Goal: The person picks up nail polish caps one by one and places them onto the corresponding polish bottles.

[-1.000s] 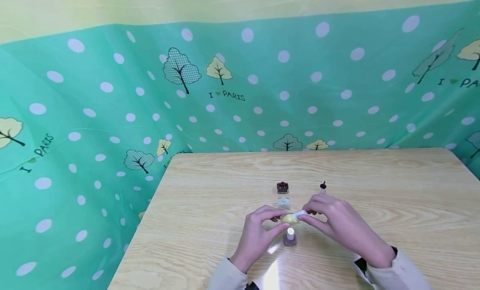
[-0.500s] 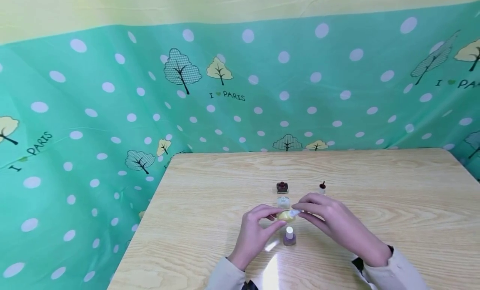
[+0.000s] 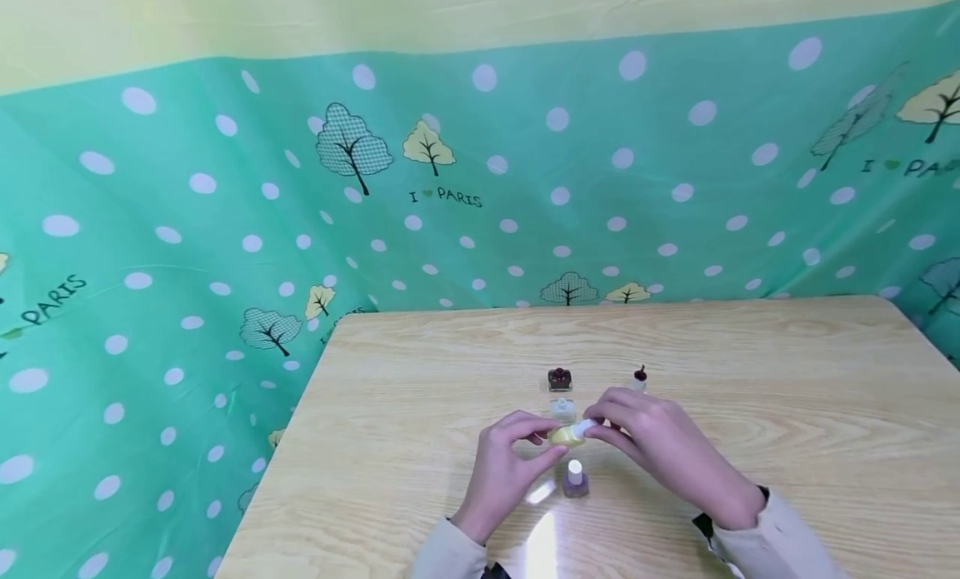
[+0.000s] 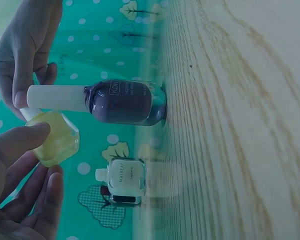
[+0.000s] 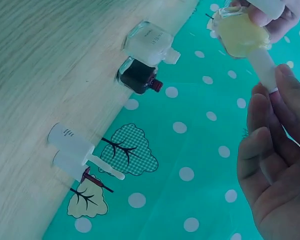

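My left hand (image 3: 506,458) pinches a nail polish bottle (image 5: 240,32) with yellow polish, tilted on its side in the air. The fingers and thumb of my right hand (image 3: 652,433) grip its white cap (image 5: 262,70), which sits at the bottle's neck. Just in front of the held bottle, a purple nail polish bottle (image 4: 122,102) stands upright with its white cap on. Behind it, a capless white nail polish bottle (image 5: 147,42) and a capless dark red one (image 5: 135,75) stand in line.
Two removed white caps stand brush-up at the back right: one with a white brush (image 5: 70,140), the other with a dark red brush (image 5: 85,175). The wood-grain table (image 3: 420,362) ends at a green dotted curtain (image 3: 525,171).
Both hands have shifted slightly left with the yellow bottle. My right fingers have changed their hold on the cap. The standing bottles keep their places.
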The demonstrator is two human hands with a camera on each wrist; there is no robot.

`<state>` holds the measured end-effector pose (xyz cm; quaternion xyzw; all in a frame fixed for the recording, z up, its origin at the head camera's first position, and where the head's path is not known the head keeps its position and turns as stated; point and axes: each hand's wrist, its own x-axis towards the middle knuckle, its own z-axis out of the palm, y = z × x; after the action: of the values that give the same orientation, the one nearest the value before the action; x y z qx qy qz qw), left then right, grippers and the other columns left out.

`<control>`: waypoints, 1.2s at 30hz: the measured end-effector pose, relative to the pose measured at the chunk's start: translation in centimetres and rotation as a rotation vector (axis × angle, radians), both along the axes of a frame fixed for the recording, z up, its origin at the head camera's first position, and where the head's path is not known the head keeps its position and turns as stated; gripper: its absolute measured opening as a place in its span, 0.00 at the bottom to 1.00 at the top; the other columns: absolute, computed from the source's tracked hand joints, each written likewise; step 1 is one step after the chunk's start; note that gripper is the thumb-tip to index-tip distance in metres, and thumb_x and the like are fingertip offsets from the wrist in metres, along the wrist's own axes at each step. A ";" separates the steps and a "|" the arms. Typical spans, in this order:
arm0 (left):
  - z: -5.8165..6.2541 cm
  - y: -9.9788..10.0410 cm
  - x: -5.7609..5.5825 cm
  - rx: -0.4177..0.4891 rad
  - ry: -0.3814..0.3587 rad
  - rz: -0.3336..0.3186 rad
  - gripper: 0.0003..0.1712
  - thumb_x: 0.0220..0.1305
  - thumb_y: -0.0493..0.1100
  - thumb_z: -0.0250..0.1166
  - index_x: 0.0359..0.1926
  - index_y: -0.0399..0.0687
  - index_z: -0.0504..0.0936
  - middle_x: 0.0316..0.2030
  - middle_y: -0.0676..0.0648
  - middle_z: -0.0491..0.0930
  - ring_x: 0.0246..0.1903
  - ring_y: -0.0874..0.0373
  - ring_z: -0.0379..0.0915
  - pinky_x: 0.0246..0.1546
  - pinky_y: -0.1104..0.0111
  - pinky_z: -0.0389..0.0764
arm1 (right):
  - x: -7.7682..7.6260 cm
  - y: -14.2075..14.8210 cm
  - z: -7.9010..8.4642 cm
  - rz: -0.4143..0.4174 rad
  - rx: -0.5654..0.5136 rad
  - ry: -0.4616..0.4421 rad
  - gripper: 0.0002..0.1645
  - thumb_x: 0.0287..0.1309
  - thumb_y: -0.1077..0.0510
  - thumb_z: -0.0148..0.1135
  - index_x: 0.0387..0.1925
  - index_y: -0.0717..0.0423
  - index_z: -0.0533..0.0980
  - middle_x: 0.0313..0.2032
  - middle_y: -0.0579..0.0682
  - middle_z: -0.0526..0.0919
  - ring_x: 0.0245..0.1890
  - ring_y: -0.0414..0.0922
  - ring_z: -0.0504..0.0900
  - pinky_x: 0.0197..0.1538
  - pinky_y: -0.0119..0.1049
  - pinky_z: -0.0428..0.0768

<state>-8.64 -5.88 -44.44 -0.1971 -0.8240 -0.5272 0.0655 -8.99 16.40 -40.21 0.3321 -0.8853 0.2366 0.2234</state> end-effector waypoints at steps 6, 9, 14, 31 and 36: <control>0.0 -0.2 0.0 0.010 0.010 -0.009 0.16 0.53 0.45 0.76 0.44 0.49 0.88 0.39 0.54 0.86 0.37 0.52 0.83 0.41 0.65 0.86 | 0.0 -0.3 0.0 -0.032 0.013 -0.047 0.05 0.57 0.53 0.71 0.36 0.46 0.83 0.32 0.34 0.82 0.28 0.26 0.76 0.31 0.23 0.79; 0.0 -0.1 0.0 0.003 0.021 -0.010 0.17 0.54 0.45 0.76 0.44 0.47 0.88 0.39 0.54 0.86 0.36 0.56 0.82 0.41 0.67 0.85 | 0.1 -0.3 -0.1 -0.049 -0.001 -0.074 0.04 0.58 0.53 0.70 0.36 0.45 0.84 0.32 0.33 0.81 0.27 0.25 0.73 0.29 0.22 0.77; 0.1 -0.1 -0.3 -0.003 -0.005 -0.014 0.17 0.54 0.46 0.76 0.44 0.46 0.88 0.39 0.54 0.86 0.36 0.59 0.82 0.42 0.68 0.85 | 0.1 -0.4 -0.2 -0.046 -0.049 -0.113 0.05 0.58 0.55 0.70 0.38 0.46 0.84 0.33 0.33 0.81 0.27 0.25 0.73 0.28 0.21 0.76; 0.4 0.2 -0.9 -0.092 -0.025 -0.035 0.17 0.55 0.43 0.75 0.47 0.49 0.86 0.41 0.54 0.86 0.38 0.66 0.81 0.45 0.72 0.84 | 0.0 -0.5 -0.1 -0.083 -0.053 -0.188 0.05 0.58 0.55 0.70 0.37 0.47 0.84 0.33 0.33 0.81 0.28 0.25 0.73 0.29 0.23 0.77; 0.0 0.1 -1.2 -0.138 -0.040 -0.057 0.16 0.56 0.41 0.74 0.46 0.47 0.85 0.42 0.52 0.86 0.39 0.65 0.81 0.47 0.74 0.82 | -0.1 -0.7 -0.3 -0.069 -0.034 -0.222 0.07 0.58 0.54 0.70 0.39 0.48 0.84 0.35 0.35 0.81 0.29 0.26 0.73 0.29 0.23 0.76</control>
<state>-9.82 -5.76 -44.40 -0.2140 -0.8535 -0.4746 0.0203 -9.08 15.75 -40.47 0.2694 -0.9114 0.2790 0.1378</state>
